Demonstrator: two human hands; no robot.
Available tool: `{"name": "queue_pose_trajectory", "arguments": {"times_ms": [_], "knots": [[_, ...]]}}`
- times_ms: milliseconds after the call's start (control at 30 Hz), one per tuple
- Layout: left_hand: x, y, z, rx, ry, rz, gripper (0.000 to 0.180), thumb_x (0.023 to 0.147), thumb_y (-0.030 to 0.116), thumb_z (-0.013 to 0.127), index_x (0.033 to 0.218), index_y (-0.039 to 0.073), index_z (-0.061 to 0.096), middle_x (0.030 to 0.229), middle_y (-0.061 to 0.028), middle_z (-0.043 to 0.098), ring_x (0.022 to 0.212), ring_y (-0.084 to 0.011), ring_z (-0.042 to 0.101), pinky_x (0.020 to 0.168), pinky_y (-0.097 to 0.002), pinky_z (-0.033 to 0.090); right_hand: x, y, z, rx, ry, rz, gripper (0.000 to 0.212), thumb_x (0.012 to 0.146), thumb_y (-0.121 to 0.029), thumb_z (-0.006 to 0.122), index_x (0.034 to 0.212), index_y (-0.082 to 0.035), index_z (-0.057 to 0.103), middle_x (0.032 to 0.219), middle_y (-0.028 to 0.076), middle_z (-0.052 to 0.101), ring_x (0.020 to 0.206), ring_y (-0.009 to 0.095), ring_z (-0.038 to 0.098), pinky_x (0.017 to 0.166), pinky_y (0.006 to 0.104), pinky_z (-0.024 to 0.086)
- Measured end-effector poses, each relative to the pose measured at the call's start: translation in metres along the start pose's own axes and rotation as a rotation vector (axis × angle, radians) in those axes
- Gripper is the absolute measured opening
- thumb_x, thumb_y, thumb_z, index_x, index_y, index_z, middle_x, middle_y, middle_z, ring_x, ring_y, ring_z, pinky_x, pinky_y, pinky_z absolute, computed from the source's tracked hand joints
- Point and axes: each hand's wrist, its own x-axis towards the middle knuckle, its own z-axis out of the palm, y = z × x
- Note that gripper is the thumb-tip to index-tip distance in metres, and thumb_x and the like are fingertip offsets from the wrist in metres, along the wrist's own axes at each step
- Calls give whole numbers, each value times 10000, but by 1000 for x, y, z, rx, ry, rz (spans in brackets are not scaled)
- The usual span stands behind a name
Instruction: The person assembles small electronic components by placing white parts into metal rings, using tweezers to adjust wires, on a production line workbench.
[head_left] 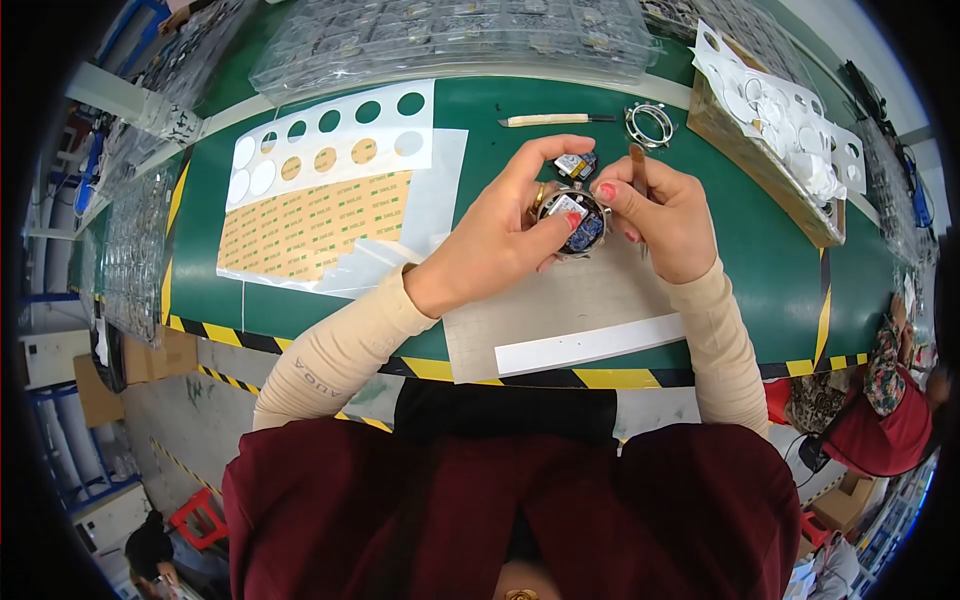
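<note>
We see a green table (765, 270) edged with yellow-black tape (430, 369), grey floor (165, 425), a red stool (200, 518) and, at left, blue shelves (52, 394).

"What colour are the sleeves (722, 340)?"

"Beige, close-fitting, wrinkled; the left sleeve (340, 345) bears grey lettering."

"Anything on the left hand (505, 215)?"

"A gold-coloured ring (541, 190) and a red-painted thumbnail (574, 219); the right hand (670, 220) shows red nails (607, 190) too."

"Below the near edge of the bench (760, 300)?"

"A dark red top (350, 490), a round gold-coloured ornament (521, 595) near its opening."
</note>
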Motion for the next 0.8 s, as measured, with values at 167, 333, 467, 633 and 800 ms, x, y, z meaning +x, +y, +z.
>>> {"name": "queue_pose_trajectory", "arguments": {"times_ms": [167,333,467,633,800], "knots": [[1,3,0,0,0,-1,513,802,-10,434,1277,33,246,818,-66,558,594,-66,480,492,-180,374,-2,-5,4,-22,12,9,129,821,-123,594,846,3,577,621,-12,504,498,44,389,460,187,299],[-2,2,2,-29,-24,-24,522,811,5,452,1289,98,264,799,-24,497,572,-52,442,491,-181,378,-3,-6,6,-15,-26,-33,137,814,-132,602,856,-4,581,667,-13,518,515,39,404,466,181,313],[0,0,3,-24,32,27,528,815,8,460,1295,102,260,803,-20,496,576,-50,442,492,-184,374,-6,-9,11,37,-11,-50,136,800,-74,600,911,4,590,784,-6,540,604,32,454,492,175,340],[-1,-2,3,43,32,7,524,813,1,459,1296,94,276,752,-4,494,589,-43,441,510,-189,373,-6,3,9,-193,-29,-150,175,778,7,597,953,12,590,871,7,544,697,26,471,546,158,342],[1,-8,2,61,117,117,535,816,3,464,1306,94,270,712,-4,494,568,-48,438,506,-199,375,-4,6,16,-130,51,-248,191,762,-14,610,952,2,606,844,-17,512,545,-6,368,478,151,292]]}}
